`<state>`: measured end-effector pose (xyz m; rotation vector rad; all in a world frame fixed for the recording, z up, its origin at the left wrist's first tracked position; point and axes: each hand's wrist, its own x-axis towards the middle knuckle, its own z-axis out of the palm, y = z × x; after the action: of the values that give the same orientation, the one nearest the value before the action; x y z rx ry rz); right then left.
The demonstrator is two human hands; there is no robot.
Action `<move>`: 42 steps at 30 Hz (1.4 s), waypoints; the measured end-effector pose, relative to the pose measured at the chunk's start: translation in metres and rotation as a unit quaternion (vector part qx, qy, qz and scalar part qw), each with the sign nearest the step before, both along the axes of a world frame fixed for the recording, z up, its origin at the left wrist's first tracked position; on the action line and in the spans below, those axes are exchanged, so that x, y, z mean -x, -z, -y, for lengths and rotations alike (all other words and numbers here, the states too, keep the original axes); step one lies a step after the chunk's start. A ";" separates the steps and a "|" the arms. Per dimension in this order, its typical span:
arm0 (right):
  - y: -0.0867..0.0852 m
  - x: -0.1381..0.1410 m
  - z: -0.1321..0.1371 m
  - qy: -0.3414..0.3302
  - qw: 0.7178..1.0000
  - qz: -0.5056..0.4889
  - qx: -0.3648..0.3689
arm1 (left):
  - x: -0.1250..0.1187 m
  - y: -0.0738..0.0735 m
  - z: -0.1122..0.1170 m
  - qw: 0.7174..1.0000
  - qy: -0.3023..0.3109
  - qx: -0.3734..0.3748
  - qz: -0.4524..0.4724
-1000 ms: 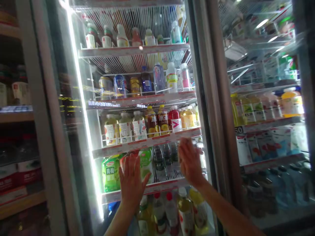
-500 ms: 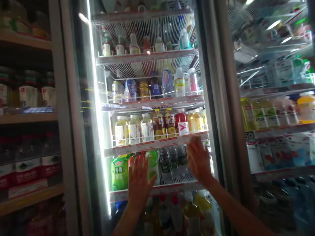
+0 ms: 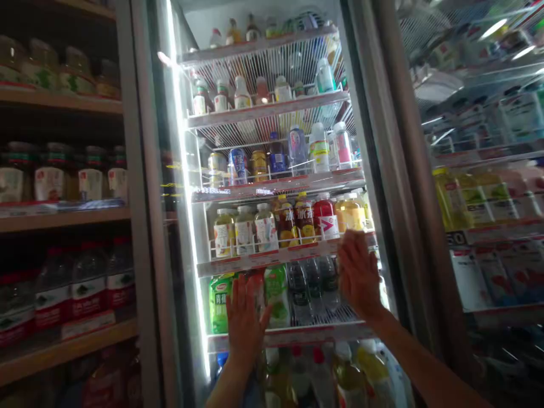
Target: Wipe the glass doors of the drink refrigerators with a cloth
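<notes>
Both my hands lie flat, fingers spread, against the glass door [image 3: 297, 73] of a lit drinks cooler. My left hand [image 3: 245, 322] presses the glass low down, in front of green juice bottles [image 3: 220, 303]. My right hand [image 3: 359, 276] presses it further right and a little higher, over dark water bottles [image 3: 314, 280] and the shelf edge [image 3: 272, 259]. Neither hand holds anything. Behind the glass, several wire shelves carry rows of bottles and cans [image 3: 255, 164].
The grey door frame [image 3: 142, 226] runs down the left of the cooler. Left of it, wooden shelves [image 3: 63, 218] hold jars and water bottles. A second cooler door [image 3: 488, 198] with more drinks stands on the right.
The view has shifted left, so the cooler and my hands appear further right in the picture. Both hands stay flat on the glass in the same pose.
</notes>
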<state>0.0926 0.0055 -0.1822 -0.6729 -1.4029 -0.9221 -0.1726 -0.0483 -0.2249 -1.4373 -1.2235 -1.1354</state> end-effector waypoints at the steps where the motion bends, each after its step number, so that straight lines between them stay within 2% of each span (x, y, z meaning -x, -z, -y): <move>1: -0.003 -0.001 -0.001 -0.001 1.000 -0.028 0.005 | 0.000 0.000 -0.001 1.000 0.006 0.001 0.009; 2: -0.005 0.003 0.000 -0.007 0.999 -0.033 0.015 | -0.003 -0.001 0.000 1.000 0.017 0.001 0.019; 4: -0.001 0.026 0.008 -0.036 0.998 0.018 0.047 | -0.014 -0.005 0.002 0.997 0.060 -0.002 0.041; 6: 0.006 0.054 0.019 -0.083 0.988 0.103 0.076 | -0.034 -0.014 0.007 0.988 0.146 0.012 0.048; 8: 0.012 0.071 0.028 -0.137 0.974 0.156 0.092 | -0.058 -0.023 0.010 0.964 0.255 0.044 0.062; 10: 0.016 0.066 0.031 -0.188 0.964 0.171 0.084 | -0.080 -0.030 0.010 0.935 0.333 0.070 0.101; 11: 0.018 0.056 0.029 -0.200 0.962 0.169 0.074 | -0.089 -0.032 0.008 0.929 0.345 0.067 0.114; 13: 0.021 0.028 0.020 -0.180 0.971 0.151 0.052 | -0.103 -0.034 0.002 0.940 0.325 0.040 0.096; 16: 0.026 -0.012 0.001 -0.071 0.993 0.093 0.032 | -0.120 -0.036 -0.011 0.974 0.223 -0.011 0.037; 18: 0.031 -0.025 -0.009 -0.028 0.996 0.076 0.031 | -0.129 -0.036 -0.018 0.986 0.162 -0.034 0.029; 20: 0.035 -0.028 -0.013 -0.023 0.997 0.063 0.044 | -0.130 -0.036 -0.023 0.990 0.129 -0.057 -0.008; 22: 0.038 -0.027 -0.012 -0.028 0.996 0.047 0.066 | -0.113 -0.034 -0.023 0.988 0.114 -0.067 -0.075; 24: 0.039 -0.026 -0.012 -0.018 0.996 0.052 0.064 | -0.075 -0.028 -0.018 0.988 0.091 -0.067 -0.109; 25: 0.040 -0.026 -0.013 -0.008 0.997 0.062 0.054 | -0.050 -0.026 -0.015 0.990 0.073 -0.065 -0.097; 27: 0.039 -0.026 -0.015 0.015 0.997 0.074 0.031 | 0.001 -0.024 -0.008 0.996 0.027 -0.081 -0.010; 29: 0.039 -0.026 -0.017 0.030 0.997 0.074 0.022 | 0.033 -0.024 -0.005 0.986 -0.006 -0.122 0.112; 31: 0.038 -0.026 -0.018 0.044 0.996 0.073 0.015 | 0.034 -0.026 -0.006 0.976 -0.014 -0.144 0.162; 32: 0.037 -0.026 -0.018 0.051 0.996 0.079 0.003 | 0.023 -0.026 -0.008 0.981 -0.007 -0.137 0.140; 34: 0.035 -0.027 -0.018 0.059 0.994 0.094 -0.022 | -0.007 -0.028 -0.013 0.996 0.027 -0.082 0.005; 36: 0.034 -0.030 -0.018 0.061 0.992 0.103 -0.030 | -0.026 -0.031 -0.015 0.986 0.060 -0.029 -0.153; 37: 0.035 -0.032 -0.020 0.059 0.992 0.106 -0.029 | -0.025 -0.033 -0.014 0.978 0.066 -0.015 -0.200; 38: 0.036 -0.034 -0.021 0.055 0.992 0.106 -0.026 | -0.015 -0.037 -0.012 0.976 0.061 -0.014 -0.208; 39: 0.037 -0.036 -0.023 0.053 0.993 0.105 -0.017 | 0.001 -0.040 -0.009 0.983 0.044 -0.026 -0.176; 41: 0.039 -0.033 -0.024 0.041 0.995 0.087 0.003 | 0.042 -0.047 -0.001 0.997 -0.004 -0.070 -0.031; 42: 0.037 -0.027 -0.020 0.031 0.997 0.073 0.013 | 0.061 -0.049 0.001 0.993 -0.024 -0.102 0.054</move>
<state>0.1200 0.0250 -0.2196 -0.6838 -1.5331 -1.0207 -0.2334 -0.0498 -0.1755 -1.2010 -1.1724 -1.2797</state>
